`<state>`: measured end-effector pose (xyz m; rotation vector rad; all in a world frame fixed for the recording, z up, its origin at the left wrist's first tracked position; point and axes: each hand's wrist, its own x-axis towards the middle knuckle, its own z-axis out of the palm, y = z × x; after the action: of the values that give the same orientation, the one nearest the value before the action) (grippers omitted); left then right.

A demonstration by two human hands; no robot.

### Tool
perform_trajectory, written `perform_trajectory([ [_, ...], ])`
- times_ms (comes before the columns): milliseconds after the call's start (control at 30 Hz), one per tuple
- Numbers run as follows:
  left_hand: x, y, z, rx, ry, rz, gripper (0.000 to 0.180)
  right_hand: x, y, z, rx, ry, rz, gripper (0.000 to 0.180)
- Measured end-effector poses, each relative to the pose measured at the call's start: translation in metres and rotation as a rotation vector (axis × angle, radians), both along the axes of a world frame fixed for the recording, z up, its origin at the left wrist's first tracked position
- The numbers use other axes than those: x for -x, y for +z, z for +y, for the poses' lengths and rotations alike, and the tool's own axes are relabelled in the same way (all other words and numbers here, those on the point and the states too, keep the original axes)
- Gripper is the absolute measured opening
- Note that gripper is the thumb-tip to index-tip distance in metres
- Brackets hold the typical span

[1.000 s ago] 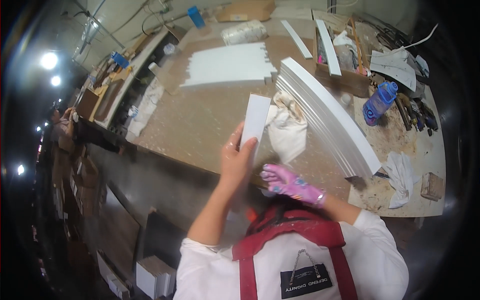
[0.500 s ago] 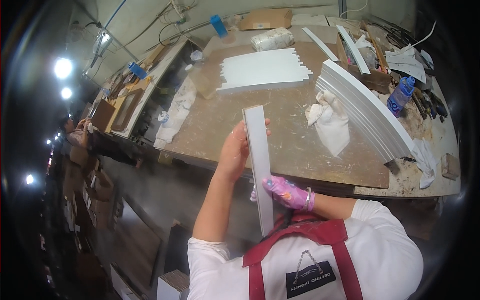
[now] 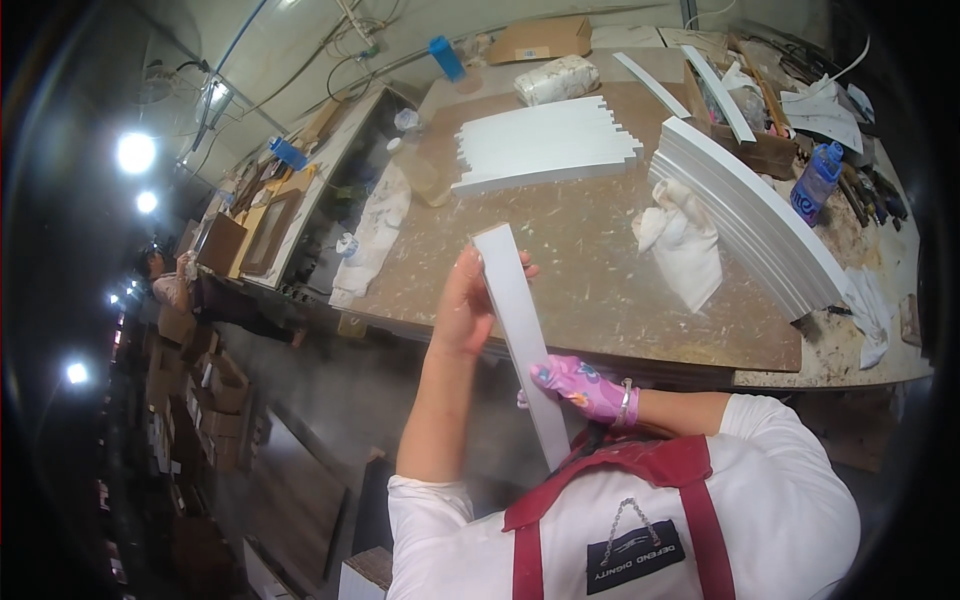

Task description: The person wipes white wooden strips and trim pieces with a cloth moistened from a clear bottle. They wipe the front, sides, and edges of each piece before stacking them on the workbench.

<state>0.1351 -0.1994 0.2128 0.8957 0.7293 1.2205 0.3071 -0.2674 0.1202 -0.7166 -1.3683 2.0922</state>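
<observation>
- Workshop surroundings frame a brown worktop (image 3: 600, 270) scuffed with pale dust and marks, with a second cluttered bench beyond it and another person (image 3: 165, 280) far off at the left.
- Held above the near edge of the worktop is a long white strip (image 3: 520, 340), tilted so one end rises toward the worktop and the other drops toward the person's chest.
- The bare left hand (image 3: 470, 305) is closed around the strip's upper part, fingers wrapped over its edge.
- The right hand (image 3: 585, 388), in a pink patterned glove, grips the strip lower down; whether it also holds a cloth or pad, I cannot tell.
- A flat row of white strips (image 3: 545, 150) lies on the far part of the worktop, and a stack of white strips on edge (image 3: 745, 220) leans at the right, just beside a crumpled white rag (image 3: 685, 245).
- Judging by these groups, one strip is in hand while many lie set down; which group is finished cannot be told.
- A blue bottle (image 3: 815, 180) stands near the stack.
</observation>
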Motion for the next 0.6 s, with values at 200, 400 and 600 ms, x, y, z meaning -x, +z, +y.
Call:
perform_trajectory([
  [200,0.016,0.005,0.008,-0.042,-0.060,0.131,0.055,0.007,-0.008,0.001,0.042,-0.010,-0.007,0.041],
  [400,0.025,0.005,0.012,0.053,-0.060,0.240,0.063,0.014,-0.007,-0.002,0.051,-0.033,-0.002,0.042],
  [600,0.044,-0.030,0.011,0.124,0.034,0.112,0.078,0.023,-0.032,0.002,-0.051,-0.109,-0.081,0.043],
])
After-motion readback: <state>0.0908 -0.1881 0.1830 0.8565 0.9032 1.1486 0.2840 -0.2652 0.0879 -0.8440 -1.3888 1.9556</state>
